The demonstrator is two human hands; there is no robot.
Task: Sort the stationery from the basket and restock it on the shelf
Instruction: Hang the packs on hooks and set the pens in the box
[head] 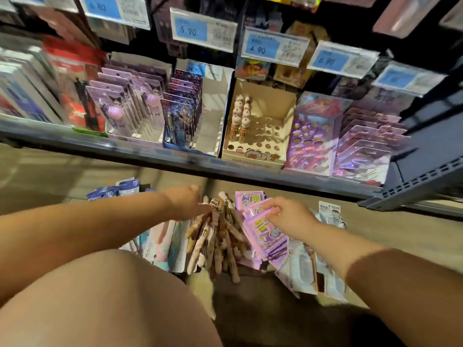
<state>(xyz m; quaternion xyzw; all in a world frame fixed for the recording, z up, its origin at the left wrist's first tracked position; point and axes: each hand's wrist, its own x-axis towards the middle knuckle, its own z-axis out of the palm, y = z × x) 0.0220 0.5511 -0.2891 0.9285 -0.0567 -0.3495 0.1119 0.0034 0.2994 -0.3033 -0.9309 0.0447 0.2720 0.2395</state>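
Observation:
A heap of brown cartoon-topped ball pens [218,236] lies on the floor below the shelf, among carded packs. My left hand [186,201] reaches down to the heap's far end, fingers on the pen tops; motion blur hides whether it grips any. My right hand [285,212] pinches the top edge of a pink-purple carded pack [265,231] from a fanned stack. On the shelf, a cream pen display box [260,128] with round holes holds several matching pens at its left side. The basket is not clearly visible.
The grey shelf edge [175,159] runs across the view. Purple carded pens [125,103], blue carded packs [183,113] and pink-purple packs [360,144] fill boxes on it. Blue price tags [273,47] hang above. My knee [105,296] fills the lower left. White packs [305,269] lie at right.

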